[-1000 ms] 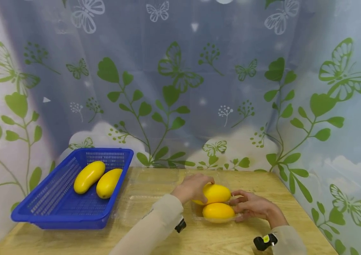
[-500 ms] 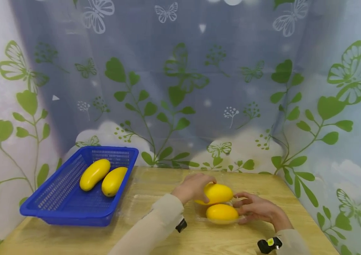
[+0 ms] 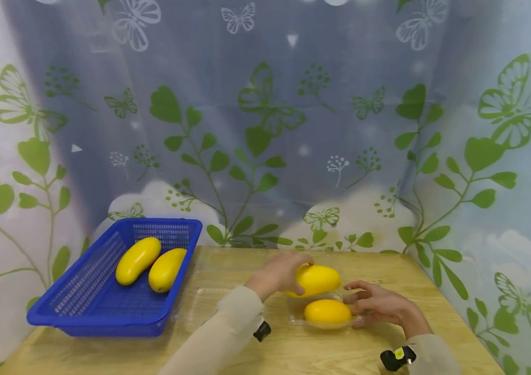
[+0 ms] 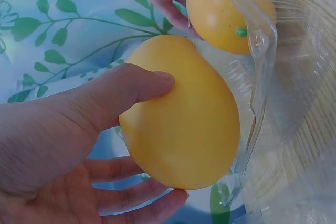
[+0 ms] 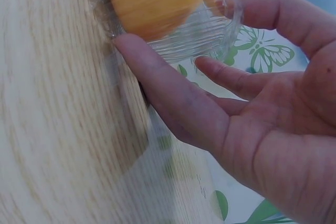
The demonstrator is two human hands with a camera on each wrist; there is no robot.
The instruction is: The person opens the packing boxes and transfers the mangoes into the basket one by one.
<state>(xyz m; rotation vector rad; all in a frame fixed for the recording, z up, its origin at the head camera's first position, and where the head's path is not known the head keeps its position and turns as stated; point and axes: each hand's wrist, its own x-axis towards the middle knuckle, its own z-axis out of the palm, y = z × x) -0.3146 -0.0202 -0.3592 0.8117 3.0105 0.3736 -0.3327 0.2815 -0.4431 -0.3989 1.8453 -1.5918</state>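
A light wooden table (image 3: 106, 354) stands in a corner hung with a printed curtain (image 3: 265, 130), blue-grey in the middle and paler at the sides, patterned with green leaves, butterflies and white clouds. On the table's left side sits a blue basket (image 3: 83, 307) with latticed walls, and two yellow mangoes (image 3: 150, 262) lie side by side in its far half, touching. Right of the basket, near the table's middle, a clear plastic tray (image 3: 293, 315) rests on the wood, its ribbed wall plain in the right wrist view (image 5: 199, 40). The left hand (image 3: 277, 272) comes in from below in a pale sleeve and grasps a mango (image 3: 314, 279) by its left end; the left wrist view shows the thumb (image 4: 123, 90) lying over the fruit (image 4: 181, 116) and the fingers (image 4: 136, 195) curled under it. This mango is at the tray's far edge, just above and behind a second mango (image 3: 327, 311) that lies in the tray, and the two are very close. The right hand (image 3: 378, 304) rests at the tray's right side with its fingers loosely extended; in the right wrist view one finger (image 5: 163, 90) lies along the tray's base against the table while the thumb reaches over the rim.
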